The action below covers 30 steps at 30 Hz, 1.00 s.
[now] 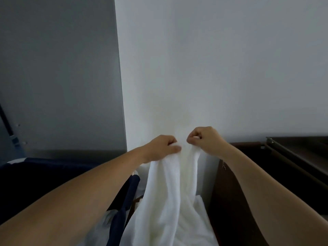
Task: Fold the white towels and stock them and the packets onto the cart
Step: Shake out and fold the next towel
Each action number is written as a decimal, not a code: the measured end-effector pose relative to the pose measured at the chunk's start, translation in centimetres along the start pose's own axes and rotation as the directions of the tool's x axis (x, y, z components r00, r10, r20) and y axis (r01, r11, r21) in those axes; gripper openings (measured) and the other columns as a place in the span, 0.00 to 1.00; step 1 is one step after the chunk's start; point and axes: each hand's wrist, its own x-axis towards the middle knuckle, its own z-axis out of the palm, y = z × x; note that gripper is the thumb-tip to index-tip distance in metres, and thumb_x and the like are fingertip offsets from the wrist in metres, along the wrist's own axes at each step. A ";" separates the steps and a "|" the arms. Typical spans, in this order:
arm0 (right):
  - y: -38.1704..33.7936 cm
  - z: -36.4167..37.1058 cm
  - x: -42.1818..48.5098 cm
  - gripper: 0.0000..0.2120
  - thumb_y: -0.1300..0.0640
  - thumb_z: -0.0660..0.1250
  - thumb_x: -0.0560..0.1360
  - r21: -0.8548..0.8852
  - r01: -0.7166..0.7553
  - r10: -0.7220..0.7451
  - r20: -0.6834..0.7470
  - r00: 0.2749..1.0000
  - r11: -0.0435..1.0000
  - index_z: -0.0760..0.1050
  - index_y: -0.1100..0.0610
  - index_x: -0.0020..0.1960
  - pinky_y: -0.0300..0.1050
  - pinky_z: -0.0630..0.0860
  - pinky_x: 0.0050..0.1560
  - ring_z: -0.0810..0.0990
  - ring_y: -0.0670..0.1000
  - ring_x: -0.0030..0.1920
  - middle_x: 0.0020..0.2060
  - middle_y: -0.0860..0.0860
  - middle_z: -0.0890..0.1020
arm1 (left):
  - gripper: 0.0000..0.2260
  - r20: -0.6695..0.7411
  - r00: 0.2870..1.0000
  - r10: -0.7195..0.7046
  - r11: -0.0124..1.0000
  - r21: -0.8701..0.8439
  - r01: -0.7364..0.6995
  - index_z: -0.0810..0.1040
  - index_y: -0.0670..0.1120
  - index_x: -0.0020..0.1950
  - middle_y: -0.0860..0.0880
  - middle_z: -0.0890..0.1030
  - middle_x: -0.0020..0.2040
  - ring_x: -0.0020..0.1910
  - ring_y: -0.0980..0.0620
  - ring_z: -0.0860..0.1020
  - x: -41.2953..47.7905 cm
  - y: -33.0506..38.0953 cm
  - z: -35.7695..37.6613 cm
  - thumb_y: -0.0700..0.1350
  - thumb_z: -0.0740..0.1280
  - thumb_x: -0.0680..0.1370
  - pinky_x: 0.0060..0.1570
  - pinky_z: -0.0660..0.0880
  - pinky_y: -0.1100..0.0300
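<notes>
Both hands, left hand [162, 148] & right hand [204, 139], are pinching the white towel [170, 192] top edge close together, w/ cloth hung bunched below the grip, so a crooked fold is likely.

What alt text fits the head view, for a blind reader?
The left hand and right hand grip the top edge of a white terry towel, close together, before a plain white wall. The towel hangs between dark navy fabric on the left and a dark brown wooden unit on the right.
</notes>
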 end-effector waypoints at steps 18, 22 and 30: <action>1.2 -5.4 0.5 0.07 0.61 0.68 0.76 -0.154 -0.255 0.195 -0.327 0.925 0.955 0.85 0.59 0.46 0.47 0.76 0.45 0.81 0.60 0.49 0.44 0.58 0.85 | 0.14 -0.074 0.985 -0.155 0.947 -0.294 0.127 0.73 0.47 0.36 0.51 0.72 0.35 0.34 0.51 0.69 -3.2 -4.2 0.3 0.51 0.70 0.79 0.34 0.66 0.60; 1.4 -4.6 -0.4 0.23 0.55 0.72 0.75 -0.226 -0.230 0.224 -0.050 0.973 0.947 0.74 0.58 0.68 0.43 0.73 0.51 0.80 0.56 0.56 0.51 0.55 0.81 | 0.17 -0.149 0.982 -0.116 0.959 -0.273 0.072 0.68 0.46 0.35 0.52 0.69 0.32 0.32 0.52 0.66 -2.5 -2.7 -1.5 0.49 0.70 0.78 0.30 0.63 0.61; -1.1 -0.7 -1.0 0.10 0.55 0.73 0.73 -0.095 -0.020 0.030 0.097 0.995 0.995 0.73 0.54 0.39 0.44 0.71 0.41 0.76 0.52 0.40 0.34 0.47 0.75 | 0.16 0.013 1.000 0.000 0.993 -0.118 0.002 0.72 0.44 0.38 0.50 0.73 0.35 0.33 0.53 0.71 0.7 3.5 -1.3 0.52 0.72 0.76 0.32 0.68 0.64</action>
